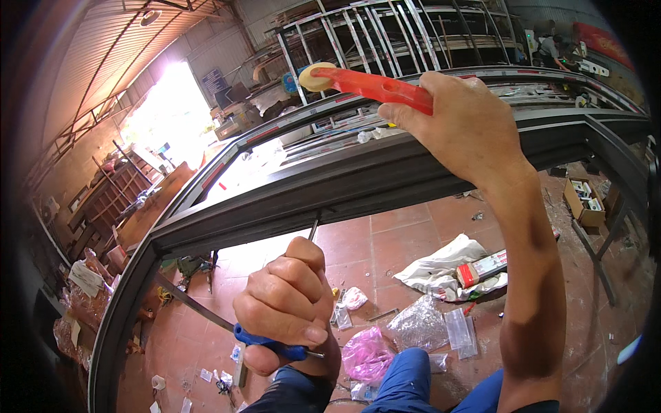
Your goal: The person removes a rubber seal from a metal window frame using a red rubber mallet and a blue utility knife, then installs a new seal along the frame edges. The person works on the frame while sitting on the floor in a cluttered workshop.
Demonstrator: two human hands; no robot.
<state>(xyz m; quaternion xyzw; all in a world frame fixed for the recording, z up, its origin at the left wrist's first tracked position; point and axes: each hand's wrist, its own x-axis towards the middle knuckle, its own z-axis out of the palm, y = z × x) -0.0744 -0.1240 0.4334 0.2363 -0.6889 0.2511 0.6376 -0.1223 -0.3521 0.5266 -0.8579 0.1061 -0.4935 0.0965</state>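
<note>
Mallet-like tool (375,88): red handle, round cream head; held aloft near 12 o'clock, the head end aimed between 9 and 10 o'clock. Blue-handled tool (292,352): gripped toward 7 o'clock, short metal stub at its right end, remainder hidden. Slim metal rod (315,230): leaning toward 1 o'clock, upper end at the frame's inner edge; link to blue handle hidden. Frame (268,199): dark grey, channelled, its long bar rising from 9 toward 2 o'clock.

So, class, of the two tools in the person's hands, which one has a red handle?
The red-handled tool in the right hand, with a pale, rounded head; the blue-handled tool is in the left hand.
</note>
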